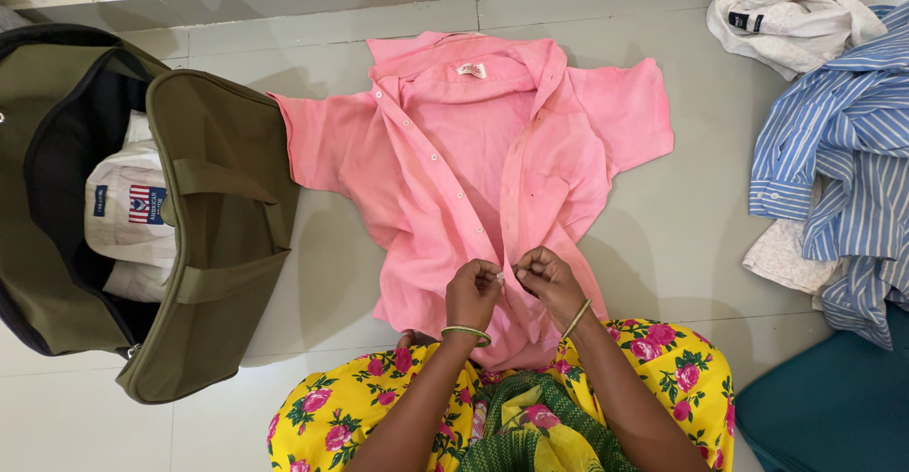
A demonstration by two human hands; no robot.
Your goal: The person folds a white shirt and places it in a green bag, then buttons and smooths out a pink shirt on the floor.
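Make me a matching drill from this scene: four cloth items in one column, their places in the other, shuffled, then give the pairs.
Things:
1. pink shirt
2. olive bag
3. blue striped shirt
4. white garment

Places:
A. top right corner of the floor
B. open at the far left, folded clothes inside
C. spread flat in the middle, both hands at its front edges
D. heaped at the right edge

Pairs: 1-C, 2-B, 3-D, 4-A
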